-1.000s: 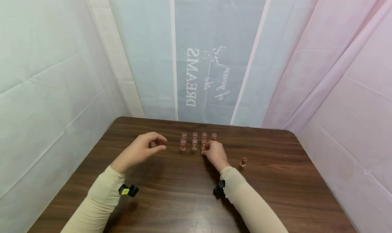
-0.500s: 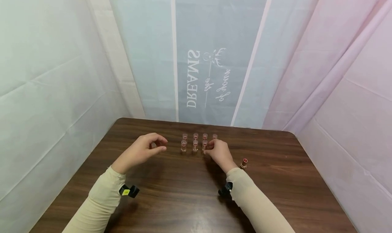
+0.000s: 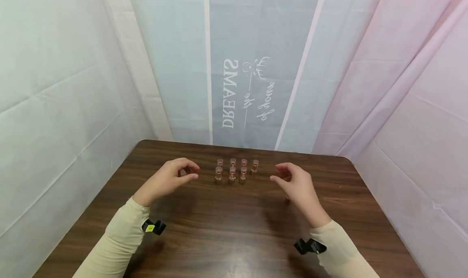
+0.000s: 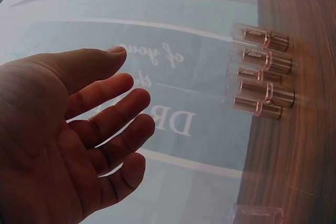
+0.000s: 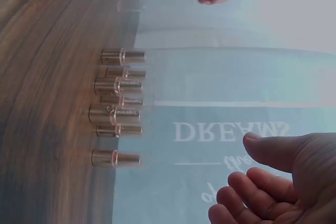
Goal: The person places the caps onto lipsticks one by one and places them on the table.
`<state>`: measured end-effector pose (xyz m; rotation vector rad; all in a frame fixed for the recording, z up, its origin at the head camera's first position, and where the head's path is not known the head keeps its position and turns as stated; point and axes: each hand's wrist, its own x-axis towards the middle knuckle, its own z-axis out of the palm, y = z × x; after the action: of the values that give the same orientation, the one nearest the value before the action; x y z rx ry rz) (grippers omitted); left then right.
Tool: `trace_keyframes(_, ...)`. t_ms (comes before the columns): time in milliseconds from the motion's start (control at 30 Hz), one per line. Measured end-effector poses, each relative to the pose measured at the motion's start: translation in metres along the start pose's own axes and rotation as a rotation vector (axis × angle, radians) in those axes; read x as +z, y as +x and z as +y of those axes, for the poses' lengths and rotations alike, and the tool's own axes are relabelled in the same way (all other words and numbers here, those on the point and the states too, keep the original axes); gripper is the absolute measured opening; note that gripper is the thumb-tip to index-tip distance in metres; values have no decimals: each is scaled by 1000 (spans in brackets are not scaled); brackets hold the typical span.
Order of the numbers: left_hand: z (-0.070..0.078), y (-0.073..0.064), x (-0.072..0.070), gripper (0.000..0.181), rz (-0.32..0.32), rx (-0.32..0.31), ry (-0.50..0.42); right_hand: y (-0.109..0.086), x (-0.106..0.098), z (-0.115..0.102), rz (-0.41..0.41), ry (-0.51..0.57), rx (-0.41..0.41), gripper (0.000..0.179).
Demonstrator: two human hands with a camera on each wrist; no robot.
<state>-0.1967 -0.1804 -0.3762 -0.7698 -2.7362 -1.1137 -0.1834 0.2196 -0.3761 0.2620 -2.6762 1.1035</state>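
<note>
Several lipsticks with clear caps stand upright in two rows at the back middle of the table, such as the front-row one and the rightmost back-row one. To their right, my right hand hovers with loosely bent fingers and holds nothing. Another lipstick, mostly hidden, shows below that hand. My left hand is left of the rows, relaxed and holding nothing. Near it stands a clear cap, seen low in the left wrist view. The right wrist view shows the lipsticks' metallic tubes from the side.
The brown wooden table ends at a printed curtain behind the lipsticks. Pale cloth walls rise at both sides. Each sleeve carries a black wrist camera.
My right hand has let go of the right lipstick in the front row and moved right, now covering most of the separate lipstick. My left hand has stayed in place.
</note>
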Motion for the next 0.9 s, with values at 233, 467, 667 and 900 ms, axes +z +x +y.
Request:
trace_keyframes(233,0,-1,-2,16,5,-23,7,-22,-13,15,37,4,-27,33)
trace_keyframes(467,-2,-1,-2,20,41,-23,28,-22,-17,27,83,46,-72,31)
trace_keyframes(667,-13,0,-3,25,122,-65,30,-16,-21,35,106,31,-120,30)
trace_keyframes(900,-43,5,1,35,192,-215,99,-12,-24,45,101,17,-145,30)
